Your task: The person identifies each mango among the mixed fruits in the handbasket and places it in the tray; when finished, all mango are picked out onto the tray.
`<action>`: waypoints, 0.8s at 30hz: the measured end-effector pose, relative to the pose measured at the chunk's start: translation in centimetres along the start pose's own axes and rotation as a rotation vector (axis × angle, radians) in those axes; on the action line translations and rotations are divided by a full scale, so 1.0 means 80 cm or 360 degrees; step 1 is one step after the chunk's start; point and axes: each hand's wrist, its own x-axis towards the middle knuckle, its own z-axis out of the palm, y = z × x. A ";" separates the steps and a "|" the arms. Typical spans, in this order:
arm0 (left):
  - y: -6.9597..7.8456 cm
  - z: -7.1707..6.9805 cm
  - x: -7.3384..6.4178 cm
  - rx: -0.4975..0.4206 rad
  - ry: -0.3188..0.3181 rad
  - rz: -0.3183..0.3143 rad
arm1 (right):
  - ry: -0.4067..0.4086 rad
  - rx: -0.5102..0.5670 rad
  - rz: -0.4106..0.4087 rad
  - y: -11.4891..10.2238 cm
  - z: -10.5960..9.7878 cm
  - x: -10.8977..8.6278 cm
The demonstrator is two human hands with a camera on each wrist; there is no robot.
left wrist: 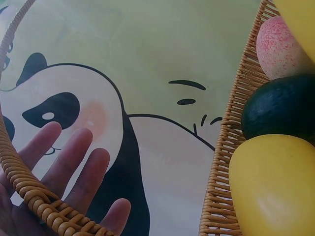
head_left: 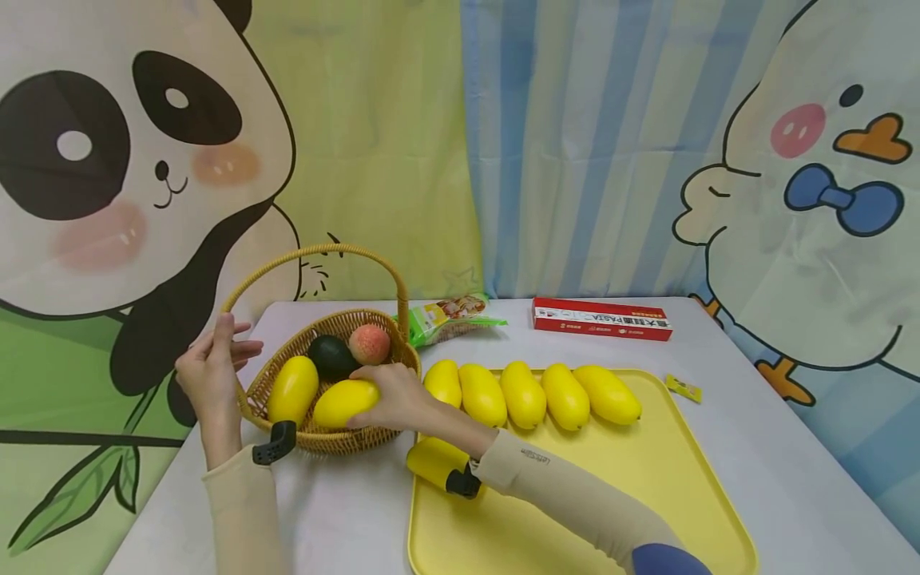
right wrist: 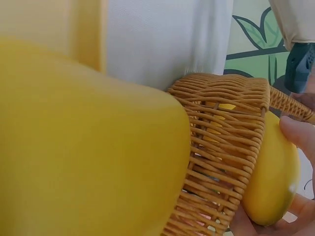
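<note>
My right hand [head_left: 395, 397] grips a yellow mango [head_left: 346, 403] at the front of the wicker basket [head_left: 345, 444]. In the right wrist view that mango [right wrist: 270, 169] sits at the basket's rim, between thumb and fingers. Inside the basket lie a second mango [head_left: 293, 389], a dark green avocado-shaped fruit [head_left: 331, 357] and a pink peach [head_left: 370, 344]. At the basket's left side, my left hand [head_left: 216, 371] is raised by the handle [head_left: 316, 250]. Its fingers [left wrist: 74, 162] spread loosely behind the handle in the left wrist view.
On the yellow tray [head_left: 625, 487] several mangoes [head_left: 522, 395] stand in a row along the far edge. Another mango [head_left: 434, 463] lies under my right wrist. Behind are a green food packet [head_left: 453, 317] and a red pasta box [head_left: 602, 319]. A small yellow sachet [head_left: 684, 388] lies right of the tray.
</note>
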 end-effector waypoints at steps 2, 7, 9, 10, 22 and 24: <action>0.000 0.000 0.000 0.0007 0.0000 0.0000 | 0.0021 0.0037 0.0007 0.001 -0.004 -0.004; 0.001 0.000 0.000 0.0003 -0.0002 -0.0004 | 0.0068 0.0132 0.0029 0.004 -0.014 -0.017; 0.000 -0.001 0.000 0.0010 -0.0001 -0.0001 | 0.0083 0.0171 0.0055 0.005 -0.019 -0.024; 0.000 -0.001 0.000 0.0014 -0.0001 0.0001 | 0.0090 0.0185 0.0069 0.005 -0.022 -0.027; 0.006 -0.010 0.003 -0.0216 -0.0110 -0.0174 | 0.0169 0.0319 0.0151 0.031 -0.055 -0.078; 0.009 -0.012 0.003 -0.0271 -0.0133 -0.0229 | 0.0194 0.0325 0.0168 0.037 -0.059 -0.087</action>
